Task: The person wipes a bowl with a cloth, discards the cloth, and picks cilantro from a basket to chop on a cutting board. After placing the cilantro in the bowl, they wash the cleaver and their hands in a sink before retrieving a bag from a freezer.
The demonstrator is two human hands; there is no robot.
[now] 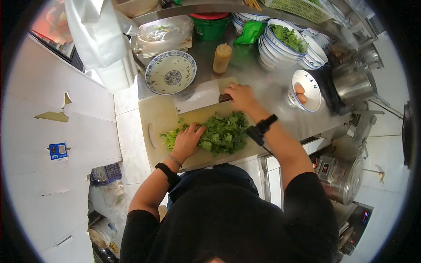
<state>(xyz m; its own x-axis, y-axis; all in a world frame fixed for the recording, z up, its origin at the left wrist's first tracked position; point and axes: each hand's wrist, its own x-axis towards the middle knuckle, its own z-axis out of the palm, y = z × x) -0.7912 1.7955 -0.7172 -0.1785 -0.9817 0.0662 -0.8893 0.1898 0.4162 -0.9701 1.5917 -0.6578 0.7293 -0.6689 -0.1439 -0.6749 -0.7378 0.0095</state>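
A bunch of cilantro point(226, 132) lies across the near part of a pale cutting board point(151, 120), stems to the left and leaves to the right. My left hand point(187, 139) rests on the bunch near the stems, its fingers curled around them. Beyond the greens, my right hand point(240, 95) grips the dark handle of a cleaver point(198, 97). The cleaver's broad blade points left and looks to lie nearly flat over the board's far side. Part of the handle is hidden under my fingers.
Behind the board stand a patterned bowl point(184, 72) with green bits inside and a squeeze bottle point(222, 58). To the right are a bowl with eggs point(309, 81), stacked bowls with greens point(287, 38) on top, and metal pots point(356, 81). A white wall point(66, 140) bounds the left.
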